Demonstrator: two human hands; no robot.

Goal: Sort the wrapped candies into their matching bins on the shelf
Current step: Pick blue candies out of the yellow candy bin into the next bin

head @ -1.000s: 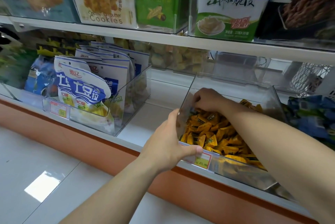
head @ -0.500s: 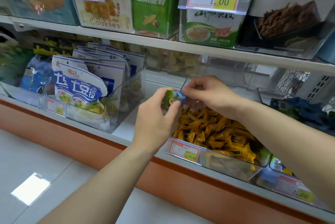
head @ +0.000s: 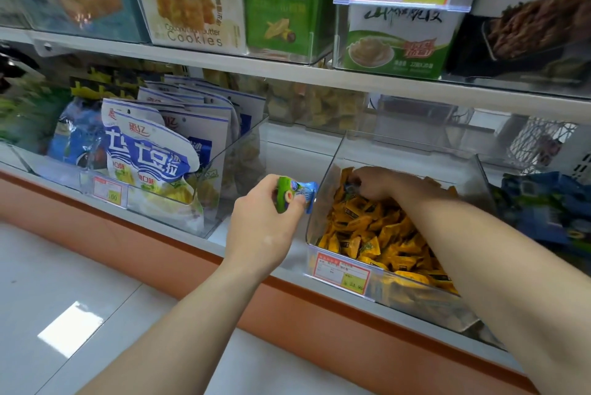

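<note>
Left hand [head: 265,225] is up in front of the shelf [head: 179,223], thumb and fingers pinching a green-and-blue candy [head: 295,195], held in the air just beside the left wall of the clear bin [head: 326,180] and outside it. Right hand [head: 380,183] is down inside that bin, reaching in from the right with the forearm crossing over the rim, fingers curled onto the heap of yellow candies [head: 377,234]. A dark wrapper [head: 350,188] sits right at its fingertips, but whether they actually pinch it or only touch it cannot be told from here. The yellow pile fills the bin's lower front, and a price tag [head: 343,271] is stuck on the front lip. Off to the right, a neighbouring bin holds blue candies [head: 543,203]. To the left, with a bare gap of shelf between, white-and-blue bags [head: 147,155] stand upright in another clear bin.
</note>
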